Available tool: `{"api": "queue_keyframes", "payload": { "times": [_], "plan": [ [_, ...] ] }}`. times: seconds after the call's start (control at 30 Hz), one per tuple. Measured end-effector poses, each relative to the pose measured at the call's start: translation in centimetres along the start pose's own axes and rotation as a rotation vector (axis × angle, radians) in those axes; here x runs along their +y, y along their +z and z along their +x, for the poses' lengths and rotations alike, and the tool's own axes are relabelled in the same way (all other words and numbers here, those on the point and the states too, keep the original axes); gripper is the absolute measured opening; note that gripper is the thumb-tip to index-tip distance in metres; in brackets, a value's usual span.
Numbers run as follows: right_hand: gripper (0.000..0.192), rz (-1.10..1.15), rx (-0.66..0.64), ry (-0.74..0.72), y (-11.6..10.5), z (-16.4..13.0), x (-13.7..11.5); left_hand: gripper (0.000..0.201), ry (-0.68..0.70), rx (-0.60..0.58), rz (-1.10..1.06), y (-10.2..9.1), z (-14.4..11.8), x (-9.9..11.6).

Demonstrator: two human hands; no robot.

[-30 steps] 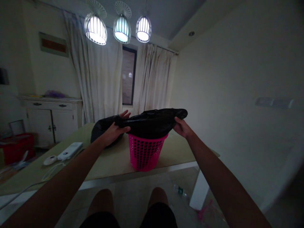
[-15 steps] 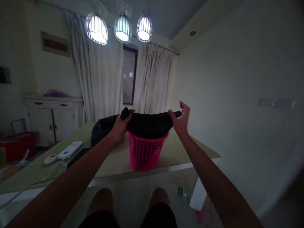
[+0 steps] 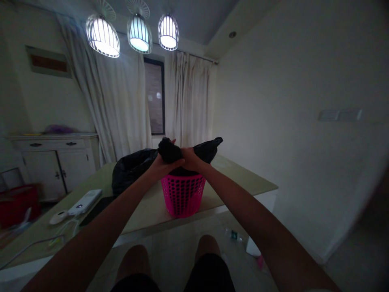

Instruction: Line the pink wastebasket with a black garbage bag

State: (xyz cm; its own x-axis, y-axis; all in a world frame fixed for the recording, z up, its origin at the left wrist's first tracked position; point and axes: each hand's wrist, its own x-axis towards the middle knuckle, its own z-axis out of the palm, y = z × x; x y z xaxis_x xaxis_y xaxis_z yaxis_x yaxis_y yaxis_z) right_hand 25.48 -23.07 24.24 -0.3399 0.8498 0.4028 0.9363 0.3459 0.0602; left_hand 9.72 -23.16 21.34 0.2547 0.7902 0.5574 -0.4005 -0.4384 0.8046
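A pink perforated basket (image 3: 184, 196) stands near the front edge of the table, and dark plastic shows through its holes. Over its top a black garbage bag (image 3: 208, 150) is bunched up, its loose corner sticking out to the right. My left hand (image 3: 165, 164) is closed around the gathered plastic at the left. My right hand (image 3: 191, 158) meets it above the middle of the rim and grips the same bag; its fingertips are partly hidden in the folds. Behind my left forearm lies another black plastic bag (image 3: 130, 166), puffed up on the table.
On the green tabletop (image 3: 243, 178) at left are a white power bank (image 3: 86, 202), a round white device (image 3: 58, 217), a cable and a dark flat object (image 3: 97, 211). A plastic bottle (image 3: 234, 235) lies on the floor by the table leg.
My right hand has moved left from the bag's right end to meet my left hand. The stretched bag opening is now bunched between them. The view has turned slightly right.
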Motion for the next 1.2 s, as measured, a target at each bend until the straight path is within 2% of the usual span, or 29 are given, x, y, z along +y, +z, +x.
{"api": "queue_keyframes", "payload": {
  "times": [0.1,0.17,0.23,0.3,0.37,0.43,0.47,0.5,0.57,0.63,0.7,0.77,0.83,0.9,0.97,1.0,1.07,1.13,1.2],
  "plan": [
    [0.031,0.058,0.009,-0.083,-0.3,-0.1,1.8,0.036,-0.029,0.014,-0.061,1.1,0.6,-1.0],
    [0.042,0.132,0.01,-0.073,-1.0,-0.3,4.8,0.034,-0.065,0.153,-0.188,1.7,1.2,-1.5],
    [0.052,0.228,0.092,0.015,-2.3,-0.9,8.8,0.033,-0.101,0.297,-0.304,1.9,1.8,-1.9],
    [0.057,0.45,0.266,0.113,-3.9,-1.8,12.6,0.029,-0.118,0.367,-0.359,1.8,2.4,-2.3],
    [0.052,0.655,0.379,0.265,-5.6,-2.9,15.1,0.026,-0.112,0.384,-0.363,1.7,2.7,-2.7],
    [0.035,0.779,0.389,0.372,-7.1,-4.3,16.1,0.021,-0.11,0.396,-0.362,1.9,2.8,-3.1],
    [0.025,0.854,0.391,0.376,-7.6,-5.1,16.2,0.018,-0.113,0.401,-0.361,2.0,2.8,-3.3],
    [0.025,0.963,0.417,0.34,-7.8,-5.9,16.0,0.016,-0.118,0.404,-0.361,2.2,2.8,-3.4],
    [0.047,1.268,0.558,0.196,-7.5,-7.5,15.6,0.012,-0.126,0.413,-0.368,2.5,2.9,-3.8],
    [0.059,1.569,0.676,0.102,-6.1,-8.9,15.2,0.004,-0.117,0.43,-0.381,2.6,3.0,-4.0],
    [0.059,1.687,0.609,0.14,-3.9,-9.8,14.8,0.009,-0.096,0.447,-0.389,2.5,3.2,-4.1],
    [0.06,1.671,0.443,0.214,-1.7,-9.9,14.1,0.019,-0.082,0.435,-0.385,2.4,3.5,-4.0],
    [0.065,1.646,0.365,0.208,-0.4,-9.2,12.8,0.024,-0.097,0.384,-0.371,2.5,3.8,-3.9],
    [0.065,1.679,0.375,0.134,0.0,-7.6,11.0,0.025,-0.152,0.311,-0.357,2.8,4.0,-3.7],
    [0.054,1.733,0.419,0.078,-0.3,-5.5,9.2,0.032,-0.235,0.243,-0.348,3.1,4.1,-3.4],
    [0.046,1.734,0.453,0.1,-0.4,-4.4,8.6,0.041,-0.269,0.217,-0.351,3.3,4.1,-3.2],
    [0.031,1.588,0.499,0.25,-0.1,-2.2,7.8,0.066,-0.286,0.182,-0.383,3.4,4.0,-2.6],
    [0.02,1.338,0.469,0.395,0.9,-0.3,7.5,0.088,-0.243,0.136,-0.426,3.5,3.8,-2.1],
    [0.015,1.174,0.407,0.429,2.2,0.9,7.4,0.101,-0.204,0.073,-0.439,3.4,3.7,-1.9]
  ]
}}
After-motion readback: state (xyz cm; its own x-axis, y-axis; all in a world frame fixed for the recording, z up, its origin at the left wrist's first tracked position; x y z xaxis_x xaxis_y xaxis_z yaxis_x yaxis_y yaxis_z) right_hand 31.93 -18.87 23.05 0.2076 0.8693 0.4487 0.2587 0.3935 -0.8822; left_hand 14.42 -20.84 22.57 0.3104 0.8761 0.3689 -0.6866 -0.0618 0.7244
